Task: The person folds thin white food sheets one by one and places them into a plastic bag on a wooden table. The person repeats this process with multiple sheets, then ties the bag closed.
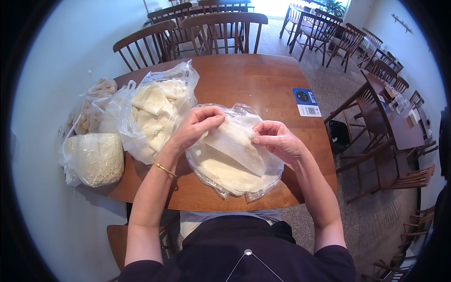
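Observation:
A stack of thin, pale round sheets (pixel 225 176), perhaps tofu skin or flatbread, lies on a clear plastic bag on the wooden table. Above it, a thin translucent sheet (pixel 236 141) is partly lifted and folded. My left hand (pixel 199 125) pinches its upper left edge between thumb and fingers. My right hand (pixel 280 139) pinches the edge on the right side. Left of the stack, an open plastic bag (pixel 192 81) holds folded pale sheets (pixel 155 105) of similar look.
Wrapped enoki mushrooms (pixel 95 160) and a tied bag of brownish food (pixel 100 91) stand at the table's left. A blue and white card (pixel 306 102) lies near the right edge of the table (pixel 246 81). Wooden chairs (pixel 225 21) stand beyond the far edge.

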A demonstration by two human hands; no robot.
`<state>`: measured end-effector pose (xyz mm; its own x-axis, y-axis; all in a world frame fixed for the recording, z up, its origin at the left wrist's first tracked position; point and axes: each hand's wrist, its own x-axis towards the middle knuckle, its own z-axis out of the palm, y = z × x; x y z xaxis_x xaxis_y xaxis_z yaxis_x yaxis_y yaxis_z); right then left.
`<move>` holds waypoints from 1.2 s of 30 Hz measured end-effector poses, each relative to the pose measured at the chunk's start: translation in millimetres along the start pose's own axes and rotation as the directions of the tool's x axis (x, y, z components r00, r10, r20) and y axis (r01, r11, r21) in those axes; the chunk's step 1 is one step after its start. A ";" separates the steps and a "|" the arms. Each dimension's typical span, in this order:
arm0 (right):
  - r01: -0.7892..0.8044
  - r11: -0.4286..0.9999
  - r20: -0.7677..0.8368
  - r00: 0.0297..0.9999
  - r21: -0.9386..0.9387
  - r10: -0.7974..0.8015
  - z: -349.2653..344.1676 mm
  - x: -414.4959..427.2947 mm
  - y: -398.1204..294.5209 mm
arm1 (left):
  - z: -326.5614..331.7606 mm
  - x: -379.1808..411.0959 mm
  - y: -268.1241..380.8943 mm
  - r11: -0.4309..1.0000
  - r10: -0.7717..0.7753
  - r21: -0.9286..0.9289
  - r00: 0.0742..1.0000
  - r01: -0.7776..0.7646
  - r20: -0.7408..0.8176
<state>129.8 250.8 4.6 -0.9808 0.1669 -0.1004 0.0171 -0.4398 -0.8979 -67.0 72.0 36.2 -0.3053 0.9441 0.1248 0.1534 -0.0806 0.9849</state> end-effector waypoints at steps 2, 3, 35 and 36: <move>-0.010 1.000 -0.012 1.000 0.003 0.010 -1.5 0.0 0.4 | -1.9 -1.1 -4.2 1.000 0.000 -0.007 1.000 0.000 -0.008; -0.008 1.000 -0.020 1.000 0.011 0.008 -0.6 0.1 0.4 | -2.9 -2.3 -6.3 1.000 -0.005 -0.017 1.000 0.005 -0.011; 0.370 0.501 0.128 0.883 -0.782 -0.452 60.1 -10.8 18.2 | 72.1 -54.4 -15.1 0.916 -0.215 -0.394 0.920 0.074 -0.328; 0.385 0.471 0.146 0.873 -0.794 -0.466 64.2 -13.0 18.5 | 70.8 -55.9 -17.5 0.908 -0.225 -0.411 0.919 0.077 -0.324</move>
<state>130.4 183.9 16.9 -0.8922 0.2217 0.3934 -0.2150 0.5575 -0.8018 13.9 43.3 3.5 -0.6192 0.7823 -0.0675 -0.2706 -0.1319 0.9536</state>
